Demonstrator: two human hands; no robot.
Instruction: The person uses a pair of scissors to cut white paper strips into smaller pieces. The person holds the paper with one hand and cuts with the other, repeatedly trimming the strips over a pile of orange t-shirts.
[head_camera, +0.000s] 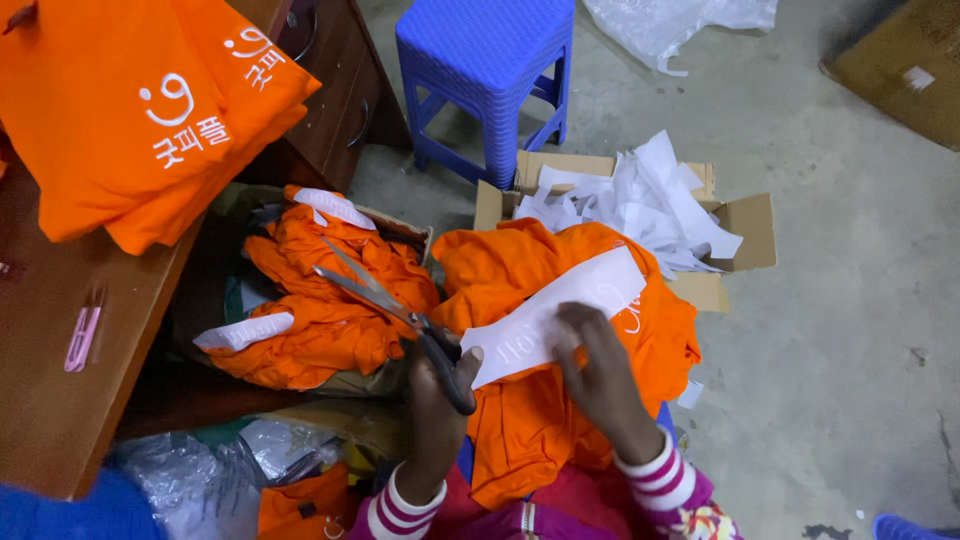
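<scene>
Orange garment (540, 420), blue stool (485, 50)

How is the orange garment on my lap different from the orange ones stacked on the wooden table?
The lap garment is crumpled and bunched; the stacked garments lie folded flat. A white paper strip covers the lap garment's front, under the right hand, while the stacked garments show bare white print. The left hand, holding scissors, is beside the lap garment; nothing touches the stack. Both are the same bright orange.
</scene>
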